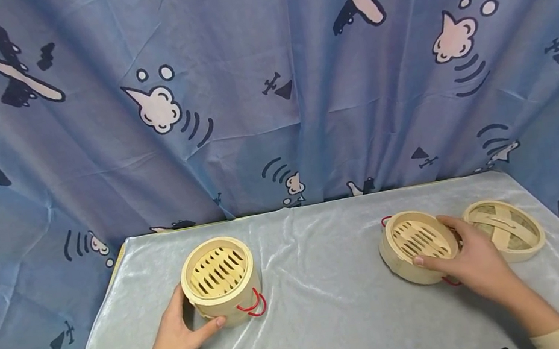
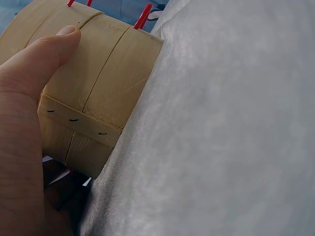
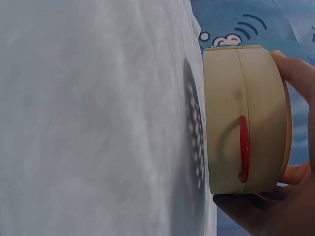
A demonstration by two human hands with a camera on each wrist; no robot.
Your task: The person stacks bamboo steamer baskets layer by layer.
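On the left of the table, two stacked bamboo steamer baskets (image 1: 231, 305) have slatted bottoms and red loop handles. My left hand (image 1: 174, 340) holds the stack from its near left side, its thumb (image 2: 61, 46) lying against the wall. My right hand (image 1: 477, 265) grips a single bamboo steamer basket (image 1: 398, 262) by its right side, thumb over the rim. In the right wrist view this basket (image 3: 226, 103) hangs just above the cloth, with its shadow below and a red handle showing. The fingers on the far side of the left stack are mostly hidden.
A round bamboo lid (image 1: 500, 238) with crossed bands lies at the right, close behind my right hand. Grey-white plush cloth (image 1: 328, 307) covers the table. A blue curtain (image 1: 243, 82) with printed airplanes hangs along the back and both sides.
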